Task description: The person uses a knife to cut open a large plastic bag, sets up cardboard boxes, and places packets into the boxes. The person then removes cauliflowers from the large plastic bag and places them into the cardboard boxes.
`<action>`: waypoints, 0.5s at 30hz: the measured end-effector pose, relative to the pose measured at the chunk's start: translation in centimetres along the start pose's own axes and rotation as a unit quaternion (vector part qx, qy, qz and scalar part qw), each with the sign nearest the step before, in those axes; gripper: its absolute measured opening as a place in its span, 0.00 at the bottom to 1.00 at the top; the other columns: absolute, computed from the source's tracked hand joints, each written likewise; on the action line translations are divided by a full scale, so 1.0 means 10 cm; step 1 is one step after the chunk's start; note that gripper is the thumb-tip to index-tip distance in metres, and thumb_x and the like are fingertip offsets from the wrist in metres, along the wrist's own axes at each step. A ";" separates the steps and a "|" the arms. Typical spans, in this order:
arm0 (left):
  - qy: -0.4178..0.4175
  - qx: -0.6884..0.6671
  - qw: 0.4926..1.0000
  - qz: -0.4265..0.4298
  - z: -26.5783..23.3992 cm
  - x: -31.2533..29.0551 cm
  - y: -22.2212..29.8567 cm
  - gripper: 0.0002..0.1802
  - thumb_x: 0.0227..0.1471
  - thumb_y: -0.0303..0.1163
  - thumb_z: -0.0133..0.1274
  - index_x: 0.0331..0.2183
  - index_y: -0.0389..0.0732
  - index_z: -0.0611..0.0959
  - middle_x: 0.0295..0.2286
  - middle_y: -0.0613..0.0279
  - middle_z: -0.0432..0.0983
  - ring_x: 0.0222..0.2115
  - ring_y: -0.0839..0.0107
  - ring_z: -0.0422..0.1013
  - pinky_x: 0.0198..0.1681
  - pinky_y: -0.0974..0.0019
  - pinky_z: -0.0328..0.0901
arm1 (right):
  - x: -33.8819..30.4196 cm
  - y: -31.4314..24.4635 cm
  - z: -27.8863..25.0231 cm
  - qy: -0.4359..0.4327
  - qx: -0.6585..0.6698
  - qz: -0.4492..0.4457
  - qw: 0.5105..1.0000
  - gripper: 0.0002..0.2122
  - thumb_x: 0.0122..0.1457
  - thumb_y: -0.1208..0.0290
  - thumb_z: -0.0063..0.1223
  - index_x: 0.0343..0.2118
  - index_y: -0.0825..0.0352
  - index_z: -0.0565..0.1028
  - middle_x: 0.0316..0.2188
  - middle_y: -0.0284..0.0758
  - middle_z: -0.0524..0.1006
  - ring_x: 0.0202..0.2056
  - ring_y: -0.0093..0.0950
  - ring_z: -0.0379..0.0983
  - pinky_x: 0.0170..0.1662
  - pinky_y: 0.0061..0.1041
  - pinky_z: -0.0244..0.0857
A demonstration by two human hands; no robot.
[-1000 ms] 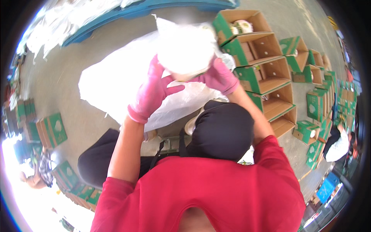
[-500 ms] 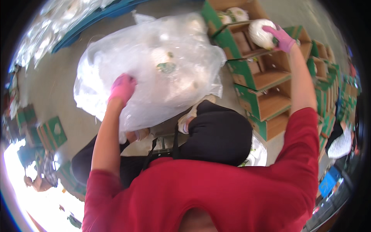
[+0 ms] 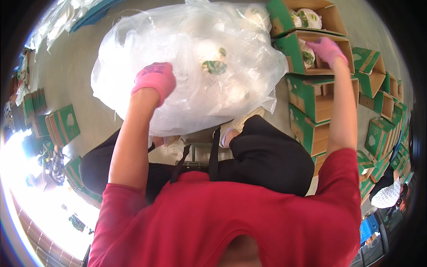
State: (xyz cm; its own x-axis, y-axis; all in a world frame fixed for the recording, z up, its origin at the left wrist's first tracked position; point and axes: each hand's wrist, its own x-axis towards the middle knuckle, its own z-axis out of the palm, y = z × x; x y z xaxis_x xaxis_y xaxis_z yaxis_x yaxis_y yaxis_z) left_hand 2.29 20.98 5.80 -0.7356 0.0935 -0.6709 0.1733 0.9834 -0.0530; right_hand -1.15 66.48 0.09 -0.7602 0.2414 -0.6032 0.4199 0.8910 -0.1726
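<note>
A large clear plastic bag (image 3: 133,49), filled with round fruit in white foam nets, lies in front of me. My left hand (image 3: 155,81), in a pink glove, is closed in a fist over the bag and seems to grip its film. My right hand (image 3: 327,50), also pink-gloved, reaches into a green and brown cardboard box (image 3: 287,49). Its fingers rest around the upper right side of a foam-netted fruit (image 3: 306,55) with a green patch. The box's left wall hides part of that fruit. Under the clear film another fruit (image 3: 214,58) shows its green patch.
Beyond that box stands another box (image 3: 331,20) holding foam-netted fruit (image 3: 309,18). Nearer me are open boxes (image 3: 313,100) in a row beside my right knee. More cartons (image 3: 382,138) stand at far right, others (image 3: 62,125) at left. A blue edge (image 3: 91,15) runs at the far left.
My right hand has lowered the fruit into the box at its left end. The left fist has turned and sits higher in the view. My view has shifted.
</note>
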 end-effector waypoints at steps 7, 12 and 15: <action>0.127 -0.068 0.966 0.214 0.82 0.03 -0.08 0.35 0.47 0.38 0.61 0.55 0.41 0.70 0.50 0.49 0.70 0.51 0.53 0.66 0.55 0.56 0.61 | -1.30 -1.93 0.30 -0.242 0.349 -0.485 0.764 0.16 0.60 0.62 0.54 0.47 0.66 0.78 0.41 0.31 0.79 0.44 0.22 0.74 0.49 0.22 0.67; 0.292 -0.209 0.908 0.217 0.56 0.27 -0.11 0.54 0.29 0.53 0.71 0.56 0.41 0.69 0.52 0.47 0.63 0.55 0.46 0.54 0.61 0.49 0.52 | -1.13 -2.47 0.71 -0.204 0.345 -0.483 0.778 0.18 0.60 0.64 0.48 0.53 0.62 0.73 0.42 0.35 0.79 0.46 0.29 0.75 0.51 0.29 0.67; 0.364 -0.298 0.862 0.188 0.42 0.40 -0.59 0.62 0.35 0.51 0.71 0.65 0.43 0.55 0.61 0.43 0.53 0.62 0.50 0.49 0.65 0.50 0.48 | -1.03 -2.21 0.75 0.054 -0.127 -0.450 0.882 0.21 0.62 0.59 0.44 0.55 0.62 0.70 0.47 0.39 0.78 0.48 0.37 0.74 0.53 0.34 0.66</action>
State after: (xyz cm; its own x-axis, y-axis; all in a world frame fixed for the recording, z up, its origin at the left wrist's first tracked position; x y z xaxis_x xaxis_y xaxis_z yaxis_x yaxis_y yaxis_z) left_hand 1.07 14.86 0.37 -0.9543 0.2832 0.0955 0.2819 0.7473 0.6017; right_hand 1.14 41.43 4.22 -0.7772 -0.5854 -0.2306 -0.4923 0.7940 -0.3565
